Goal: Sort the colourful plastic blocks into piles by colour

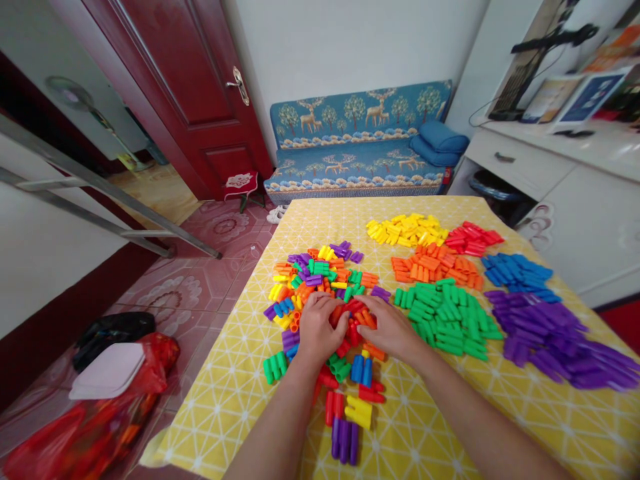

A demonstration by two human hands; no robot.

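Observation:
A mixed pile of colored plastic pieces (319, 268) spreads over the left half of the table. My left hand (320, 325) rests in its near part, fingers curled around red pieces. Facing it from the right, my right hand (387, 325) has bent fingers on red and orange pieces. Between the hands lie several red pieces (354, 331); what the fingertips hold is partly hidden. Sorted heaps lie to the right: yellow (407, 230), red (473, 238), orange (435, 265), green (450, 317), blue (520, 273) and purple (555, 337).
The table (215, 413) has a yellow patterned cloth. Nearer me are loose purple (345, 440) and yellow pieces (359, 412). Beyond stands a blue sofa (345, 147), with a white cabinet (550, 173) at right. Bags (95, 427) lie on the floor at left.

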